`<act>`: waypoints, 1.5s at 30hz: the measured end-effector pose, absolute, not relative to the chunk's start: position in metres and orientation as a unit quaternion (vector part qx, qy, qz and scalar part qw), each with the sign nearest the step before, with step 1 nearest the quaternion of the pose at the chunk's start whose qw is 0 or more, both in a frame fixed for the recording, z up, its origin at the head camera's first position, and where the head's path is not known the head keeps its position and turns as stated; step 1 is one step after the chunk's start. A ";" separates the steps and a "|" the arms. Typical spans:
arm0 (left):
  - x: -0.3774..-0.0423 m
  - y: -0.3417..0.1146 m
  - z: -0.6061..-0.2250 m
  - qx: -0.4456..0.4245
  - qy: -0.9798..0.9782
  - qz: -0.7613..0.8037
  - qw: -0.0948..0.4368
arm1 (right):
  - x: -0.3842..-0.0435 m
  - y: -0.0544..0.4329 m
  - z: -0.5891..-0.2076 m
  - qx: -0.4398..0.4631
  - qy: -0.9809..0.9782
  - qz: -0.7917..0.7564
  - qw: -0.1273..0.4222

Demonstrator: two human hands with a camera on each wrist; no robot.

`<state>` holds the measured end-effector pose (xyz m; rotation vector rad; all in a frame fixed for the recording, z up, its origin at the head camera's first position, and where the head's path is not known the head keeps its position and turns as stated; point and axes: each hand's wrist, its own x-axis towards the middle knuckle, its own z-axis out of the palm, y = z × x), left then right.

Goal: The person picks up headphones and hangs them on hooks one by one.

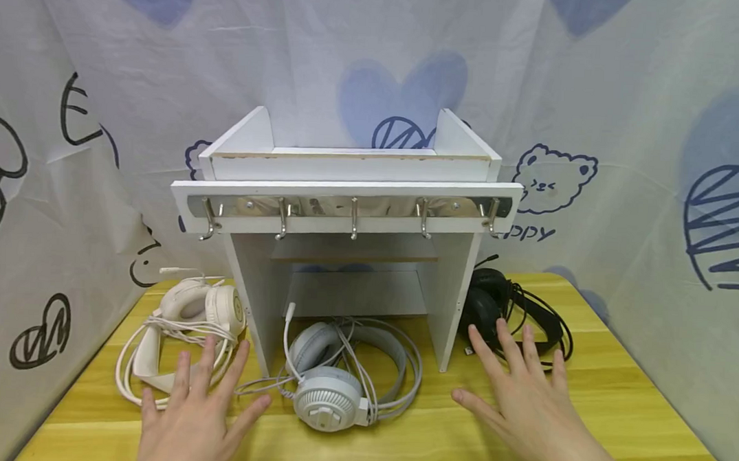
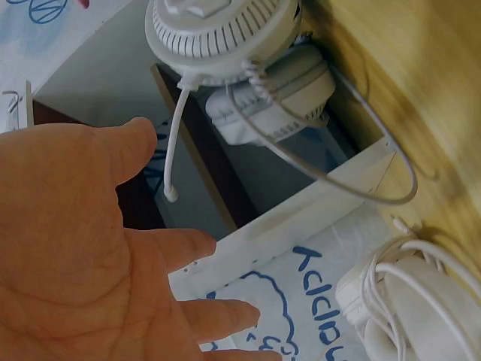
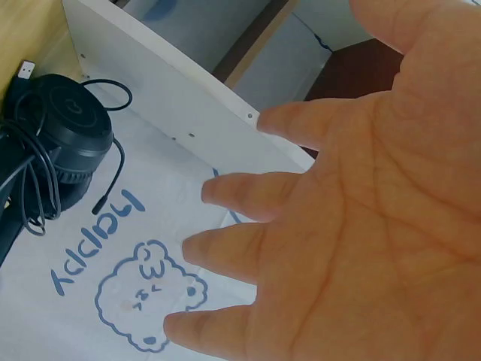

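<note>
My left hand (image 1: 191, 415) hovers with spread, straight fingers at the front left, nearest the white headset (image 1: 147, 351) with its bundled cable. Similarly spread and holding nothing, my right hand (image 1: 531, 409) is at the front right, its fingertips overlapping the black headset (image 1: 487, 301) in the head view. Between the hands, a grey-white headset (image 1: 327, 400) lies on the table, its microphone boom pointing up and its cable looped around it. In the left wrist view, the palm (image 2: 68, 248) faces the camera, beside that grey-white headset (image 2: 218, 37). The right palm (image 3: 376, 218) shows bare too.
A white shelf unit (image 1: 243, 280) stands mid-table, with a metal rail of several hooks (image 1: 354, 219) across its front. A USB plug (image 3: 26, 69) on a black cable lies by the black headset. Printed cloth (image 1: 625, 200) encloses the wooden table (image 1: 633, 421) behind and at both sides.
</note>
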<state>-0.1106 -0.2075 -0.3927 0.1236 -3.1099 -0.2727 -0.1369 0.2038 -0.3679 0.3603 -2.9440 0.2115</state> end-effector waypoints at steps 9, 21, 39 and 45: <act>-0.107 -0.208 -0.392 0.033 -0.996 -0.079 0.035 | -0.135 0.204 -0.367 0.121 -0.987 0.073 0.077; -0.103 -0.212 -0.383 0.012 -0.993 -0.095 0.070 | -0.133 0.207 -0.364 0.154 -0.983 0.077 0.069; -0.100 -0.221 -0.347 -0.056 -0.937 -0.145 0.313 | -0.134 0.199 -0.365 0.256 -0.952 0.131 0.107; -0.100 -0.223 -0.331 -0.071 -0.922 -0.154 0.348 | -0.136 0.194 -0.371 0.235 -0.959 0.145 0.062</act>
